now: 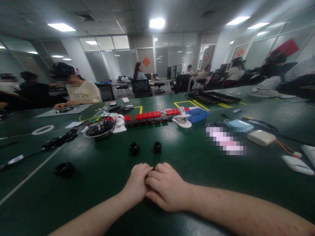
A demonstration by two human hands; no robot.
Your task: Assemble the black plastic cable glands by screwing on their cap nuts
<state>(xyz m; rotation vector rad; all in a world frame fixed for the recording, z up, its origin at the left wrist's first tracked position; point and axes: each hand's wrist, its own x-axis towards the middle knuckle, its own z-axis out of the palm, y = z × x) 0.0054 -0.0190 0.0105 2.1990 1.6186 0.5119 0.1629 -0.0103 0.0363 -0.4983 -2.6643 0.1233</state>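
My left hand and my right hand meet at the near middle of the green table. Both have curled fingers, and their fingertips press together. A small dark edge shows between them, but whatever they hold is mostly hidden. Just beyond my hands stand two short black ring-shaped parts, the left one slightly larger than the right one. A wider black ring-shaped part lies off to the left.
A metal bowl with black cable stands beyond, near a row of red-topped blocks, a white clip and a blue bin. Right are a light-blue box and white cases. Across the table, a person works with their hands.
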